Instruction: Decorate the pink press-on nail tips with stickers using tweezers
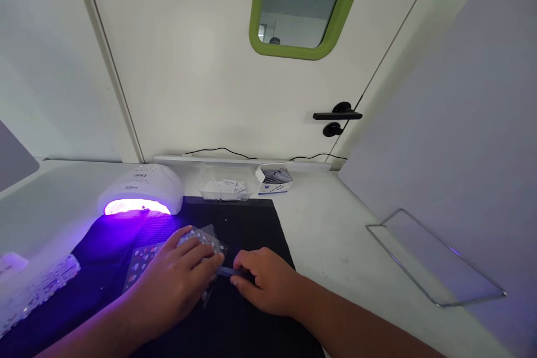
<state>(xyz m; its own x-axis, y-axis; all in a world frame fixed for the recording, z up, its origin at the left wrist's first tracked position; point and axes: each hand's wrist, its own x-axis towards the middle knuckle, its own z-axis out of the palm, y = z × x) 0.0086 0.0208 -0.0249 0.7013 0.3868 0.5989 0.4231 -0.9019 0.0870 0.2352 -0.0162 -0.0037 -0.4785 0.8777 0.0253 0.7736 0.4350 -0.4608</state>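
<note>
Clear sheets of small nail stickers (142, 262) lie overlapping on a black mat (251, 229). My left hand (178, 274) rests on top of them, fingers spread and bent a little, covering much of the sheets. Just to its right, my right hand (266, 279) is closed in a pinch round a thin, flat grey-blue strip (226, 271). The strip points left towards my left thumb, and its far end is at the sheets' edge. Whether it touches a sheet I cannot tell.
A lit white nail lamp (145, 184) stands at the back left. Behind the mat are a clear tray (226, 190) of small packets and an open box (274, 179) of sachets. A glittery clear object (42, 291) lies left; a wire frame (436, 257) is at the right.
</note>
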